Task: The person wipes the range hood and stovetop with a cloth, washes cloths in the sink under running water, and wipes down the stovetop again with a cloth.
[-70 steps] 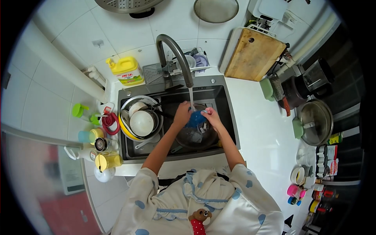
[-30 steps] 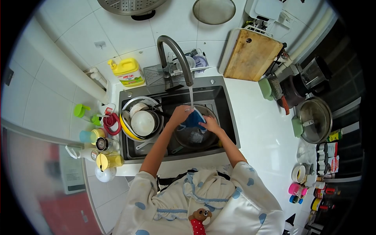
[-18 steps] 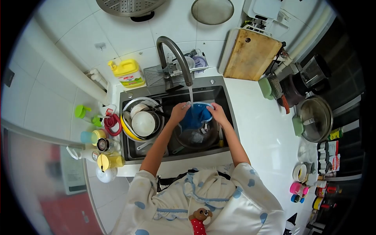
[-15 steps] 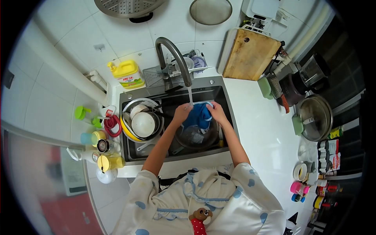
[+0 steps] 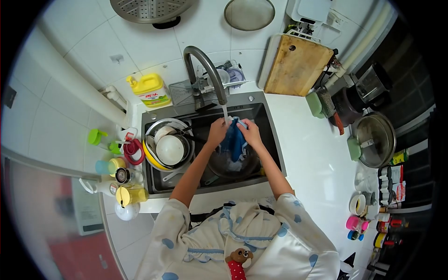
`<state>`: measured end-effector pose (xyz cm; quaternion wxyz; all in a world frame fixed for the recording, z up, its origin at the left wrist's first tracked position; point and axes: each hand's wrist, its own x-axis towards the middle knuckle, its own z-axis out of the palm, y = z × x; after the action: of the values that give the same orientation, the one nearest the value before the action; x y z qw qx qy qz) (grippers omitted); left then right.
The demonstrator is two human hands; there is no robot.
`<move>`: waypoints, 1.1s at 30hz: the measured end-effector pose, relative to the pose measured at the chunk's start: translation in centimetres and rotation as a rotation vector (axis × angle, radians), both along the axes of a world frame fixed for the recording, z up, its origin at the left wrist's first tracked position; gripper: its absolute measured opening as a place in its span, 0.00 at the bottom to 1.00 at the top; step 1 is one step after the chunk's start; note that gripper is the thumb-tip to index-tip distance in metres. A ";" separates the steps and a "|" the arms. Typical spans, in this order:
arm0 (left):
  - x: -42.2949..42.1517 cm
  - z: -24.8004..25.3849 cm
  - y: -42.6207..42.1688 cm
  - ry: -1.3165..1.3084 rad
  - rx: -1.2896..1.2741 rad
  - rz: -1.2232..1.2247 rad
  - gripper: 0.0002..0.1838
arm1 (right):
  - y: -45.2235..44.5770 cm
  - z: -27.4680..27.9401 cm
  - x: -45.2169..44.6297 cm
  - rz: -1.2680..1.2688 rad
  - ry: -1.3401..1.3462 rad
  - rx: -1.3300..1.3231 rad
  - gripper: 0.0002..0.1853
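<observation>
Head view: your left hand [image 5: 217, 132] and your right hand [image 5: 251, 132] are each closed, fingers pinching the top edge of a blue cloth [image 5: 232, 143]. It hangs between them, over a round dark pan [image 5: 219, 166] in the sink [image 5: 271, 140]. Water runs from the faucet [image 5: 204, 58] just beside your left fingertips. To the left, a stack of bowls [image 5: 170, 149] sits in the sink; a wooden cutting board [image 5: 298, 65] leans at the back of the white bench [image 5: 313, 154].
</observation>
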<state>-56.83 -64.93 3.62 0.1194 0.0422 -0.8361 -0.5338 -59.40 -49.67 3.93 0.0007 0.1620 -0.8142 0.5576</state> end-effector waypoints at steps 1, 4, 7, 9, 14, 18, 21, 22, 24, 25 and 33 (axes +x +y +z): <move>0.0 0.1 0.1 -0.008 -0.003 -0.004 0.12 | -0.4 0.1 -0.1 -0.021 -0.019 0.001 0.09; 0.4 0.7 0.3 0.057 -0.038 -0.034 0.09 | -1.3 0.1 -0.1 0.005 -0.035 -0.007 0.07; 0.8 0.9 0.2 0.060 -0.142 -0.040 0.07 | -1.9 0.0 0.1 0.014 -0.071 -0.066 0.06; 1.2 0.8 0.5 0.048 -0.144 -0.012 0.06 | -2.4 -0.3 0.1 0.011 -0.101 -0.123 0.06; 0.8 -1.0 0.8 0.101 -0.108 0.070 0.05 | -3.7 -1.9 0.2 0.063 -0.166 -0.301 0.09; 0.9 -1.2 1.0 0.014 -0.017 0.073 0.07 | -3.3 -1.1 0.4 0.102 -0.275 -0.338 0.09; 1.0 -1.7 0.6 -0.004 -0.052 0.030 0.09 | -3.0 -1.0 0.4 0.081 -0.373 -0.341 0.09; 0.9 -1.8 0.5 -0.024 -0.073 -0.001 0.09 | -3.0 -1.1 0.3 0.090 -0.385 -0.314 0.08; 0.8 -2.1 0.7 -0.032 -0.066 0.027 0.08 | -3.0 -1.5 0.1 0.097 -0.393 -0.289 0.08; 0.7 -2.3 0.8 -0.041 -0.060 0.057 0.08 | -3.2 -1.8 0.1 0.098 -0.372 -0.295 0.08; 0.9 -2.8 0.3 -0.068 -0.182 0.050 0.10 | -4.1 -3.5 0.4 0.017 -0.341 -0.278 0.03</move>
<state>-55.94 -64.61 0.78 0.1075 0.0701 -0.8834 -0.4508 -59.00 -53.80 0.46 -0.1195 0.0706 -0.7164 0.6837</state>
